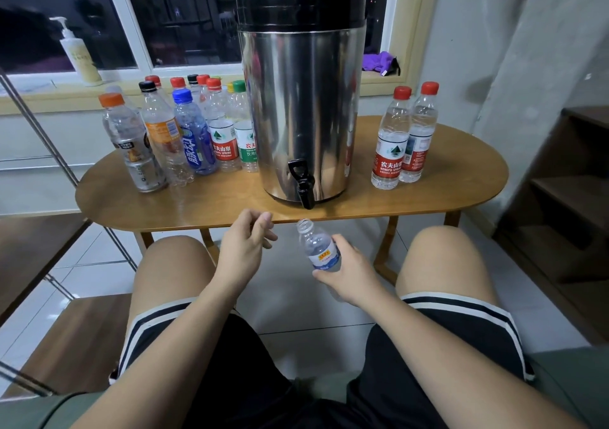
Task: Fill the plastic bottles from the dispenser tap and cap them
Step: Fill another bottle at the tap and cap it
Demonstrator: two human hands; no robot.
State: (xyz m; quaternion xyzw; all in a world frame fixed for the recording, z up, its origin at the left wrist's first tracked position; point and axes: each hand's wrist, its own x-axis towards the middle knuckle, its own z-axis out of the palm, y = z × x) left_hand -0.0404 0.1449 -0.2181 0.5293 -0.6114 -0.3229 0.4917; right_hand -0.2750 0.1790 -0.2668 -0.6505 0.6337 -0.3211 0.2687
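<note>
A steel dispenser point(301, 99) with a black lid stands on the oval wooden table point(445, 194). Its black tap point(303, 183) overhangs the front edge. My right hand point(346, 272) grips a small clear bottle point(318, 247) with a blue label, uncapped and tilted left, just below and in front of the tap. My left hand point(245, 244) hovers to the bottle's left at the table edge. Its curled fingertips pinch something small and pale that looks like the bottle's cap point(264, 218), mostly hidden.
Several capped bottles point(171, 132) crowd the table left of the dispenser. Two capped red-label bottles point(405, 138) stand on its right. My bare knees flank the hands. A pump bottle point(80, 56) sits on the windowsill, and dark wooden shelves point(570, 198) are at the right.
</note>
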